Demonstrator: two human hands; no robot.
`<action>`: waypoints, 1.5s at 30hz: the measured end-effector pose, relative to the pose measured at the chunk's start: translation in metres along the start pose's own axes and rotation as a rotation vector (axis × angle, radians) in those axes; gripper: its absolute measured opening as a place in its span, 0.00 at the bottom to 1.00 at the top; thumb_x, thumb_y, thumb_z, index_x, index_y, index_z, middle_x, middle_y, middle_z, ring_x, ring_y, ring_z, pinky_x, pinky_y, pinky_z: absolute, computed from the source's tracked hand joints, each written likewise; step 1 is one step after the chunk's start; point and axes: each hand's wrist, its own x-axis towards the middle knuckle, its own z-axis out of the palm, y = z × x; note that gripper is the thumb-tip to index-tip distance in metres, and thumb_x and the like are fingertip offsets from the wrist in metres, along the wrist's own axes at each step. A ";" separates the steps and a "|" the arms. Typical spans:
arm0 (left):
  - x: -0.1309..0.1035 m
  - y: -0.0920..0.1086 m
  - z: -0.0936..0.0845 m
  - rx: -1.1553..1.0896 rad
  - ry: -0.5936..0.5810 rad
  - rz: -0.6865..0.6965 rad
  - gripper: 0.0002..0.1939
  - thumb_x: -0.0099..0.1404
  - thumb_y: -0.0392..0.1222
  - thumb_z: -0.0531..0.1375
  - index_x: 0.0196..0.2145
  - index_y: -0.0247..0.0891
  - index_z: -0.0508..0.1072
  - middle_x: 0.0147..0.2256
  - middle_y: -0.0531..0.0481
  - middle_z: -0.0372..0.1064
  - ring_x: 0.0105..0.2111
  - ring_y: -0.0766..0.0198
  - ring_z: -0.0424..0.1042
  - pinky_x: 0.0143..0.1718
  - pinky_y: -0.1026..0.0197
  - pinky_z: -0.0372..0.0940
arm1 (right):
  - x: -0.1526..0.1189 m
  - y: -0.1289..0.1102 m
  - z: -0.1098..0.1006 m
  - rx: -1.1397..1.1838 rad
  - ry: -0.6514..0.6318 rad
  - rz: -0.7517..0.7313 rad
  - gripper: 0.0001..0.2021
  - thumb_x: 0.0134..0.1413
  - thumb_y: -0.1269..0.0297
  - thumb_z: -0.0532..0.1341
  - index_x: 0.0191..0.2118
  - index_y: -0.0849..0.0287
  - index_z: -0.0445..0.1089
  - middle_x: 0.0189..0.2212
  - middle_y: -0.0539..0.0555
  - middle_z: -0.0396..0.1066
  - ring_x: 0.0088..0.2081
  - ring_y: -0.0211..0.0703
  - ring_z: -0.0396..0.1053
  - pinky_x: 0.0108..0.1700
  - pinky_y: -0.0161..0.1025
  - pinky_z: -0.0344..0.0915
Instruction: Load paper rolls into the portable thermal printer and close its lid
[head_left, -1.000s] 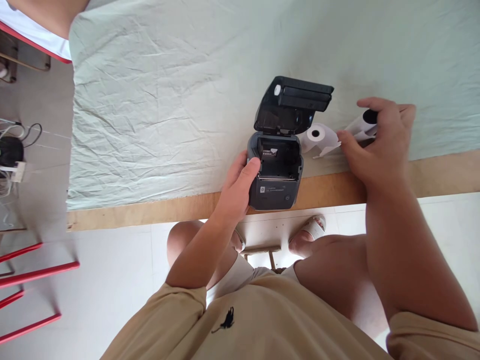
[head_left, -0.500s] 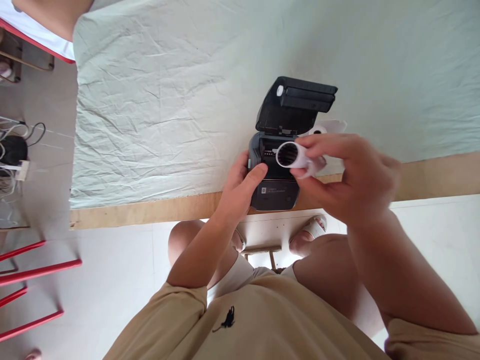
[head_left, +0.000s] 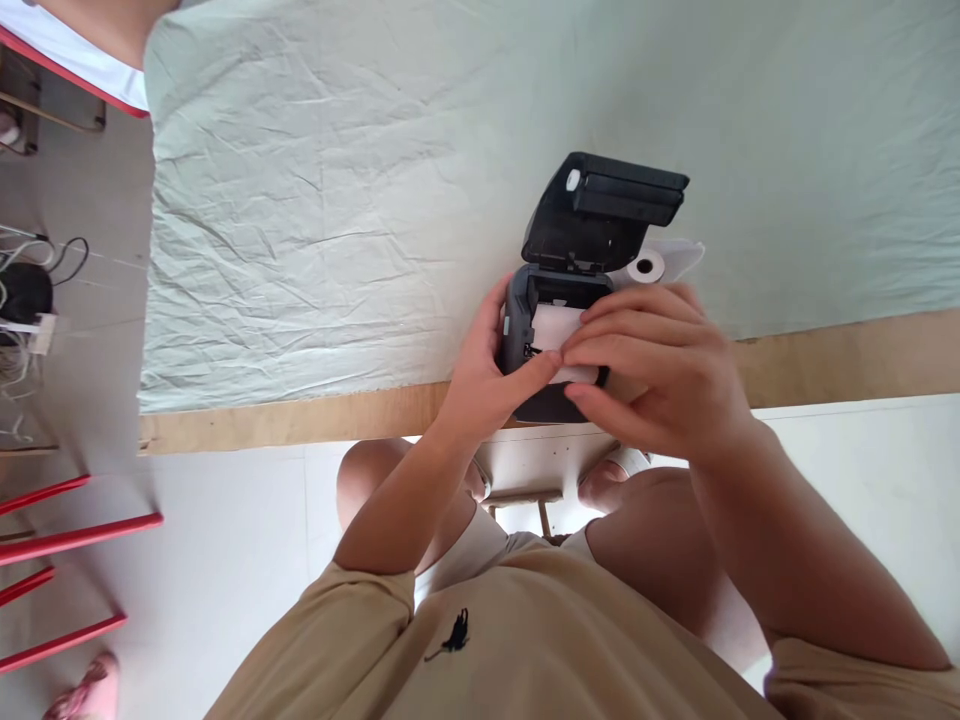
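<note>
A black printer (head_left: 517, 320) sits at the table's front edge with its lid (head_left: 585, 225) raised. A white paper roll (head_left: 556, 328) lies in its open compartment. My left hand (head_left: 487, 370) wraps round the printer's left side, thumb reaching over the compartment's edge by the roll. My right hand (head_left: 652, 365) has its fingers on the roll's right part and covers the printer's right side. Behind that hand, a second white roll (head_left: 646, 267) stands on the cloth beside a clear plastic wrapper (head_left: 681, 258).
A pale green cloth (head_left: 337, 200) covers the table, leaving a wooden front edge (head_left: 292, 418) bare. Another person's arm (head_left: 112, 25) shows at the top left. Red stool legs (head_left: 82, 538) and cables (head_left: 30, 300) are on the left.
The white roll has gone from upright in my right hand down into the printer's compartment. My right hand has moved down and its fingers now lie over the roll. The printer has shifted slightly right.
</note>
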 end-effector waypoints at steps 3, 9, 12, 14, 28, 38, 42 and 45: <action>0.002 -0.002 -0.002 0.013 -0.014 -0.040 0.56 0.54 0.55 0.82 0.74 0.47 0.63 0.68 0.40 0.74 0.66 0.42 0.77 0.66 0.46 0.76 | -0.003 0.011 -0.001 -0.014 0.250 0.074 0.05 0.68 0.67 0.63 0.45 0.48 0.74 0.41 0.51 0.84 0.44 0.48 0.83 0.45 0.49 0.76; -0.003 0.001 0.000 0.024 0.005 -0.037 0.53 0.55 0.54 0.81 0.74 0.49 0.66 0.67 0.42 0.76 0.63 0.44 0.79 0.63 0.49 0.78 | -0.004 0.015 -0.006 0.071 0.233 0.329 0.24 0.68 0.59 0.62 0.67 0.40 0.64 0.70 0.56 0.74 0.50 0.51 0.82 0.45 0.52 0.75; -0.006 0.004 0.002 0.035 0.040 -0.053 0.48 0.59 0.52 0.80 0.73 0.50 0.69 0.64 0.44 0.79 0.60 0.46 0.81 0.59 0.52 0.79 | -0.003 0.007 -0.005 0.184 0.380 0.339 0.09 0.71 0.55 0.63 0.54 0.44 0.71 0.43 0.53 0.81 0.37 0.47 0.78 0.38 0.47 0.71; -0.007 0.006 0.002 0.029 0.043 -0.062 0.49 0.58 0.52 0.81 0.73 0.50 0.69 0.64 0.44 0.79 0.61 0.45 0.81 0.59 0.52 0.79 | -0.006 0.005 -0.004 0.248 0.397 0.359 0.08 0.70 0.53 0.65 0.41 0.48 0.70 0.28 0.48 0.71 0.25 0.40 0.67 0.28 0.42 0.63; -0.008 0.016 0.010 -0.067 0.076 -0.150 0.34 0.63 0.59 0.79 0.61 0.47 0.77 0.56 0.45 0.84 0.60 0.47 0.82 0.60 0.52 0.78 | -0.007 0.014 -0.002 0.403 -0.137 0.752 0.28 0.56 0.57 0.71 0.21 0.53 0.49 0.17 0.43 0.46 0.22 0.31 0.41 0.22 0.36 0.38; -0.002 0.007 0.015 -0.233 0.183 -0.098 0.22 0.75 0.66 0.66 0.50 0.46 0.82 0.54 0.50 0.86 0.66 0.50 0.80 0.63 0.52 0.80 | -0.017 0.018 0.003 0.457 -0.101 0.649 0.24 0.65 0.53 0.67 0.26 0.52 0.53 0.18 0.42 0.50 0.21 0.32 0.45 0.23 0.35 0.42; -0.001 0.009 0.015 -0.188 0.249 -0.133 0.24 0.71 0.69 0.68 0.40 0.43 0.80 0.44 0.48 0.86 0.61 0.47 0.83 0.57 0.49 0.83 | -0.018 0.018 0.001 0.499 -0.091 0.641 0.24 0.59 0.57 0.70 0.28 0.52 0.51 0.19 0.41 0.54 0.21 0.32 0.47 0.23 0.34 0.45; -0.001 0.014 0.017 -0.157 0.263 -0.130 0.25 0.69 0.69 0.70 0.36 0.43 0.78 0.40 0.49 0.85 0.58 0.46 0.85 0.53 0.49 0.84 | -0.017 0.020 0.000 0.561 -0.144 0.626 0.24 0.54 0.59 0.73 0.30 0.51 0.52 0.20 0.41 0.61 0.21 0.31 0.52 0.22 0.33 0.50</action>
